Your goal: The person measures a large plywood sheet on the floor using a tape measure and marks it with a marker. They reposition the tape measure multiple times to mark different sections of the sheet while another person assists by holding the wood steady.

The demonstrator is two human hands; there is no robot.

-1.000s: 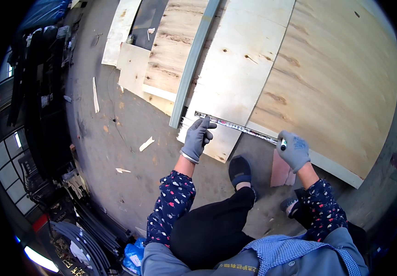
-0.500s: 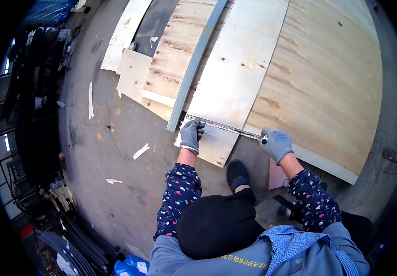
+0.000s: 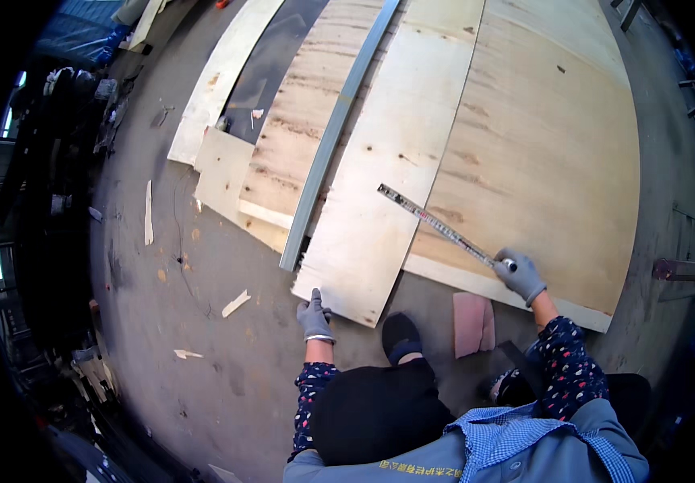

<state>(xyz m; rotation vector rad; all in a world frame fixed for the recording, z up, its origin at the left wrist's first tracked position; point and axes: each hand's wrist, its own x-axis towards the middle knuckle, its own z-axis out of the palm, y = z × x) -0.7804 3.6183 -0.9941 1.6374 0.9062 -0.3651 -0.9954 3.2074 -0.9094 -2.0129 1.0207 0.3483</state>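
In the head view, take the long pale board point(image 3: 364, 233) in the middle as the landmark. The left hand point(image 3: 314, 318), gloved in grey, is at the near end of that board, toward its left corner, with the fingers overlapping the ragged edge; whether they pinch the wood or only rest against it, I cannot tell. The right hand point(image 3: 520, 274), well apart from the left, is to the right of the pale board, above the near edge of the wide board point(image 3: 541, 161), and is wrapped around the case of the tape measure point(image 3: 444, 229). The blade is drawn out straight, slanting from that hand across the wide board, its free end over the pale board; I cannot tell if it touches the wood. Left of the pale board, a metal bar point(image 3: 330, 153) runs along its length, with a streaked board point(image 3: 283, 153) beyond it. A pink piece point(image 3: 468, 324) lies on the floor right of the pale board's near end. The step in hand looks like measuring or positioning the pale board. The next move seems to call for a sure hold on its rough end, and for the blade's tip being kept steady and guided to an edge.
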